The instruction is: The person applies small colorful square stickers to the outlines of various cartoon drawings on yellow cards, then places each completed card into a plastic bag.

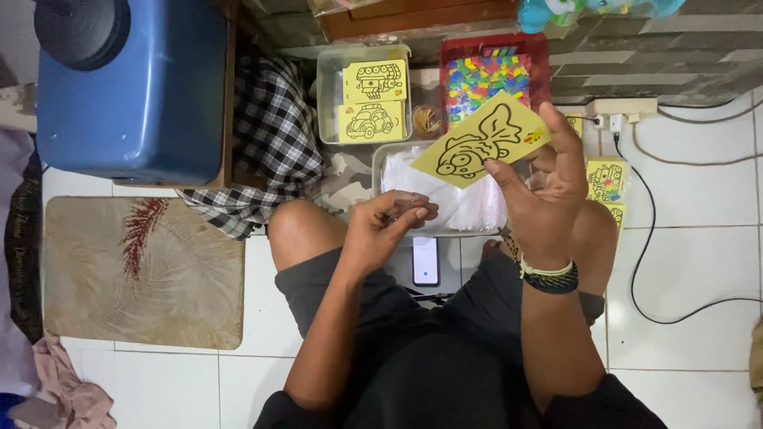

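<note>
Above the person's lap, the right hand (548, 187) holds up a yellow card with a fish drawn on it (482, 143). The thumb and fingers are closed on the card's lower right corner, and the card is tilted. A green and black wristband (548, 276) sits on that wrist.

The left hand (388, 226) is lower, over the left knee. Its fingers are curled in, with the tips pinched near each other. I cannot tell if it holds anything small. It does not touch the card.

Just behind the hands, on the white tile floor (699, 262), is a clear tub of plastic bags (453, 199). Farther back is another clear tub (327, 95) with a yellow card showing a tank (375, 80) and a yellow card showing a car (370, 121). Beside it is a red tray of small colored packets (486, 75). More yellow cards (607, 181) lie on the floor to the right of the right hand.

A phone (426, 260) lies on the floor between the legs. A brown mat (143, 274) is at the left, with a blue box (131, 95) behind it. A black cable (644, 238) runs across the tiles on the right.
</note>
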